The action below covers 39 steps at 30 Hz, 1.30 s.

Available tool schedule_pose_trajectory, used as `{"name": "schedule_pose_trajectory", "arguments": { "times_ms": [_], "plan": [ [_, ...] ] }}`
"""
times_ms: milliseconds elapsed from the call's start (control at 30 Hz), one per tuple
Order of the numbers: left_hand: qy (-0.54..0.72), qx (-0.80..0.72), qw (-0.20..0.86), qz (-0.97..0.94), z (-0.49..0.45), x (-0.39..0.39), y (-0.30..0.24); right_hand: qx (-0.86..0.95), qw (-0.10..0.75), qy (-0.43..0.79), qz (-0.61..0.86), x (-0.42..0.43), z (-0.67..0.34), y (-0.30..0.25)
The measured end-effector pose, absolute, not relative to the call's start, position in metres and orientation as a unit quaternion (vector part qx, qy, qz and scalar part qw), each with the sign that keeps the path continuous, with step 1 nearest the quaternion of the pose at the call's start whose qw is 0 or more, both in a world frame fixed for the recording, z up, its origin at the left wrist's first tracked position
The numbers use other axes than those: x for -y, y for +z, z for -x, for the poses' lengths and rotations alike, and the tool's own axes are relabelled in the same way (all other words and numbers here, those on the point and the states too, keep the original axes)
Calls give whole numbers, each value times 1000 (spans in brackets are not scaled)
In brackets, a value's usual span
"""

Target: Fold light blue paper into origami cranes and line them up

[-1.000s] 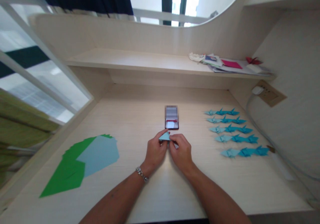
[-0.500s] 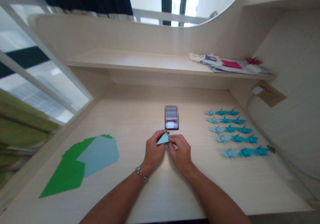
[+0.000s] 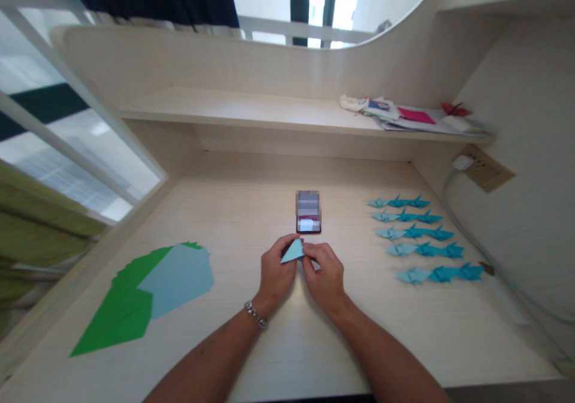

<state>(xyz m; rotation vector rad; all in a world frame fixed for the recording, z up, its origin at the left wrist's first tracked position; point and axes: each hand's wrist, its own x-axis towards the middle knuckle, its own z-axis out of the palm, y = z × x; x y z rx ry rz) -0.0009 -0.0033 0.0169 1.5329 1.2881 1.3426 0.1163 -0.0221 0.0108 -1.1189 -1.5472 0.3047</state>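
Both my hands meet over the middle of the desk (image 3: pixel 251 343), pinching one small folded piece of light blue paper (image 3: pixel 293 251). My left hand (image 3: pixel 275 274) grips its left side with curled fingers and wears a metal bracelet on the wrist. My right hand (image 3: pixel 326 274) pinches the right corner, and a sliver of pale paper shows under its fingers. A phone (image 3: pixel 308 218) lies flat just beyond the hands.
A fanned stack of green and light blue paper sheets (image 3: pixel 148 289) lies at the left. Several rows of folded blue paper cranes (image 3: pixel 420 235) sit at the right. A shelf holds papers (image 3: pixel 413 115). A wall socket with a cable (image 3: pixel 467 166) is at the far right.
The folded paper has tilted: its triangle now points left and up instead of lying level. Both hands stayed in nearly the same spot.
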Motion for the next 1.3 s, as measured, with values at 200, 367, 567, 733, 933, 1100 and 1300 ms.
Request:
{"name": "schedule_pose_trajectory", "arguments": {
  "times_ms": [200, 367, 567, 733, 933, 1100, 1300],
  "plan": [
    [542, -496, 352, -580, -1, 5, 18, 662, 569, 132, 469, 23, -115, 11],
    [554, -493, 364, -564, -2, 5, 18, 644, 578, 156, 477, 24, -112, 12],
    [520, -497, 383, -580, -2, 5, 18, 587, 559, 236, 536, 19, -115, 15],
    [501, -462, 433, -590, -1, 4, 18, 537, 574, 283, 549, 10, -123, 11],
    [520, -403, 599, -456, 3, -3, 14, 494, 594, 347, 532, 3, -130, 6],
    [500, -414, 649, -397, 2, -8, 13, 559, 557, 304, 534, 7, -126, 10],
    [500, -388, 677, -376, 2, -8, 12, 540, 553, 332, 540, 5, -127, 9]
  ]
}}
